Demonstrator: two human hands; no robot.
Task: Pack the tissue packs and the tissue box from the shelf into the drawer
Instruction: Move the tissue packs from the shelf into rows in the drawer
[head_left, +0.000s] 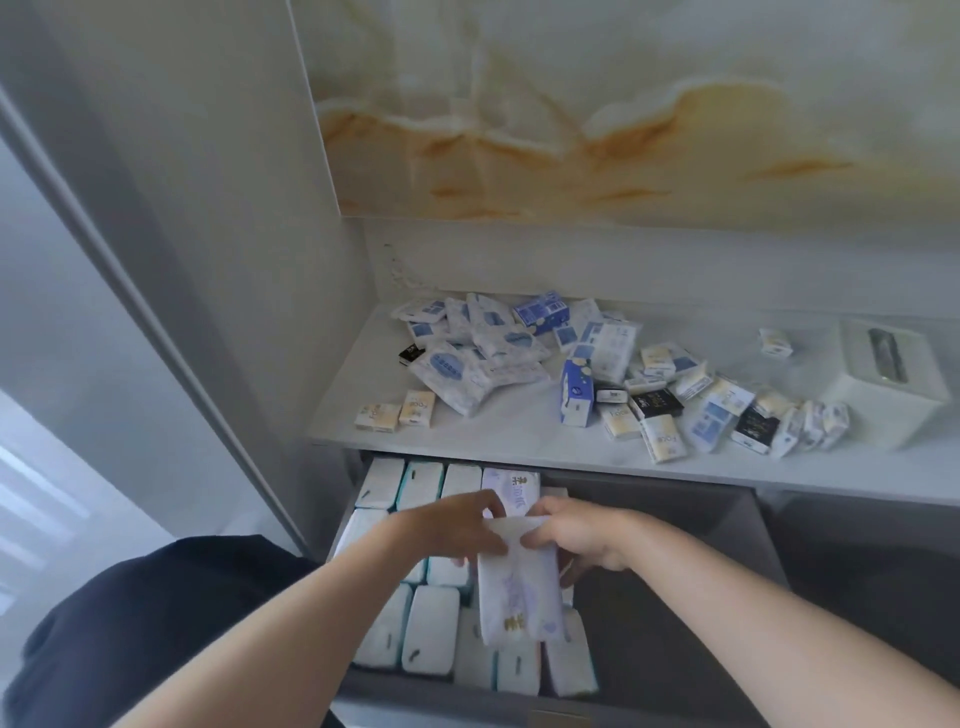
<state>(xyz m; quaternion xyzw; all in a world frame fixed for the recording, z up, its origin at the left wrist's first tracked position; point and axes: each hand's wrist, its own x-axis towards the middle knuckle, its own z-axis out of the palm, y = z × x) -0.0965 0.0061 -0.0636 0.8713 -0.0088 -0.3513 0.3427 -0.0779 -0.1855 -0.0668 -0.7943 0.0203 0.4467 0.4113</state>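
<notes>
- A white tissue pack (519, 592) is gripped at its far end by the left hand (457, 525) and right hand (576, 535), close together, over the open drawer (675, 597).
- Loose tissue packs (519, 353) and, far right, a tissue box (883, 384) are scattered on the shelf (493, 436) beyond.
</notes>
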